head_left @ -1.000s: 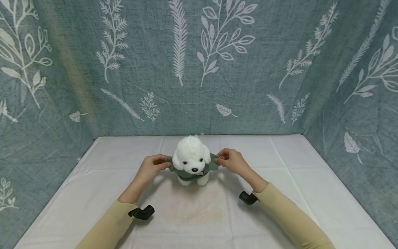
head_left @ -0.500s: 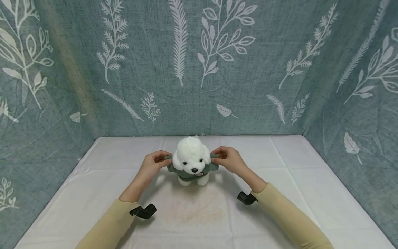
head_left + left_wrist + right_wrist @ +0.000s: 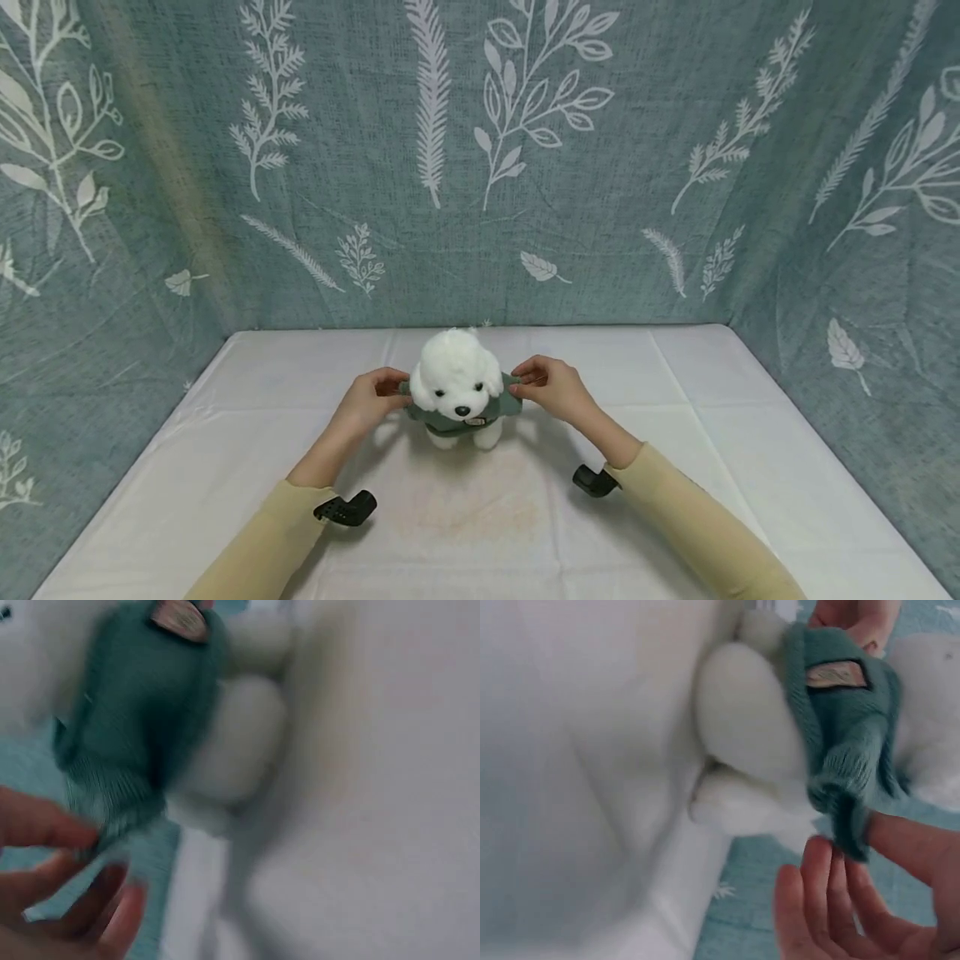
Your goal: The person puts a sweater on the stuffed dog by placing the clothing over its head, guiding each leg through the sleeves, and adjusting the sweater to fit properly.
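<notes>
A white plush dog (image 3: 453,362) stands upright at the far middle of the table, facing the head camera. It wears a green knitted sweater (image 3: 442,422) with a small label (image 3: 838,674) on the chest. My left hand (image 3: 365,402) pinches the end of one sleeve (image 3: 112,799) between thumb and fingers. On the other side, the right hand (image 3: 553,389) pinches the opposite sleeve (image 3: 847,769) at its cuff, other fingers spread below. Both sleeves stick out sideways from the body. In the head view the dog's back is hidden.
A white cloth covers the table (image 3: 652,517), with a faint brownish stain (image 3: 468,508) in front of the dog. Green leaf-patterned curtains (image 3: 480,250) close off the back and sides. Black camera mounts sit at the left wrist (image 3: 347,508) and right wrist (image 3: 595,480).
The plush dog has shifted slightly left and turned a little. Over the last second my right hand has moved inward and the sleeves have changed shape; both hands stay at the sleeves.
</notes>
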### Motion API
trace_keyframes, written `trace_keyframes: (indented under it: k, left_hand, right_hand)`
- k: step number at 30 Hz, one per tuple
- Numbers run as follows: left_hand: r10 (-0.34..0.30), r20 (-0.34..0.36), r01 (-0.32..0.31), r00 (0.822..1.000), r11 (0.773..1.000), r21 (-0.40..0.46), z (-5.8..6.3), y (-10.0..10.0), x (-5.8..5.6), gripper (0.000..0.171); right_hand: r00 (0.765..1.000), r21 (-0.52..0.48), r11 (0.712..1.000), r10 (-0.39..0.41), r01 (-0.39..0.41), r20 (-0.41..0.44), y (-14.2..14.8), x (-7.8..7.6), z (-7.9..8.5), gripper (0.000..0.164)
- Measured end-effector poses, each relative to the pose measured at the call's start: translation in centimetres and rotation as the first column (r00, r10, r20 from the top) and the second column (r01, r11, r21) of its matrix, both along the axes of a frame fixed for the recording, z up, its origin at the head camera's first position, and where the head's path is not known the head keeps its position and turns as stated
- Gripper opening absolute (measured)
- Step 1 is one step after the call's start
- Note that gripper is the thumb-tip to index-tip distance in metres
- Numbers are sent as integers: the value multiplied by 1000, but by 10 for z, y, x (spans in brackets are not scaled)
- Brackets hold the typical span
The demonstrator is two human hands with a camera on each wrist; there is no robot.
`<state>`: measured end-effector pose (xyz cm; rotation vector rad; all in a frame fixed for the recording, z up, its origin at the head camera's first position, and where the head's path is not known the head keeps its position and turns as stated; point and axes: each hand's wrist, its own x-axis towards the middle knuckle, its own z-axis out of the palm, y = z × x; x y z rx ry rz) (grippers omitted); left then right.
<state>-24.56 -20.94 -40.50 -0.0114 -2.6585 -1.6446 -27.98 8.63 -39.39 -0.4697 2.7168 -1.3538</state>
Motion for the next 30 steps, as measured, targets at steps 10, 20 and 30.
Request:
trace_keyframes:
  k: [10, 20, 30]
  left_hand:
    - [-6, -408, 78, 913, 984, 161, 41, 22, 27, 49]
    - [-20, -490, 28, 872, 1000, 10, 54, 52, 49, 53]
    - [2, -470, 26, 883, 998, 53, 63, 57, 49, 48]
  right_hand:
    - [957, -389, 876, 245, -287, -155, 1, 6, 14, 46]
    - [938, -391, 854, 330, -344, -107, -12, 7, 4, 49]
    - [965, -464, 848, 248, -256, -81, -20, 13, 3, 47]
